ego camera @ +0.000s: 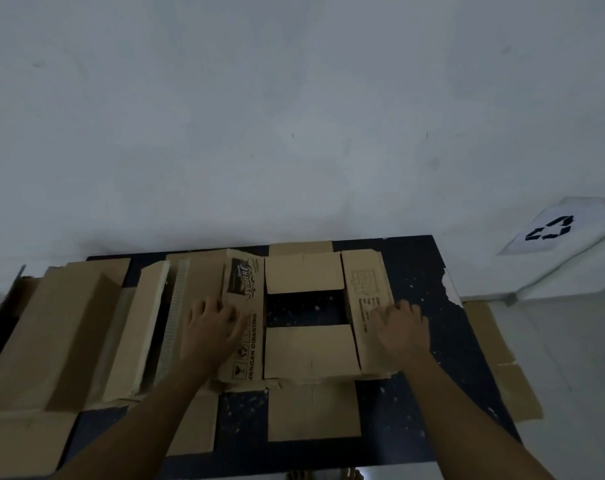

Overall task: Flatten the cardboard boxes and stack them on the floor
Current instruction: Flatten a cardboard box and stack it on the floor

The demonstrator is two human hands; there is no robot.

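Pressing open box (308,351) flaps on dark table (415,271), nothing inside: left hand (212,327) and right hand (400,329) flat, fingers spread.

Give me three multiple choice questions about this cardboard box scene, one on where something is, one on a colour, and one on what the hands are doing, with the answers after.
1. Where is the sheet with the recycling symbol?
A. On the dark table
B. At the right of the view, off the table
C. Under the left hand

2. What colour is the speckled tabletop?
A. Dark navy
B. Bright red
C. Pale yellow

3. What are the two hands doing?
A. Both hang idle off the table
B. Both lift a box into the air
C. Each presses flat on a side flap of the opened cardboard box

Answers:
1 B, since the sheet lies beyond the table's right edge.
2 A, since bare patches show dark navy with white flecks.
3 C, since the left hand rests on the printed flap and the right hand on the opposite flap, fingers spread.
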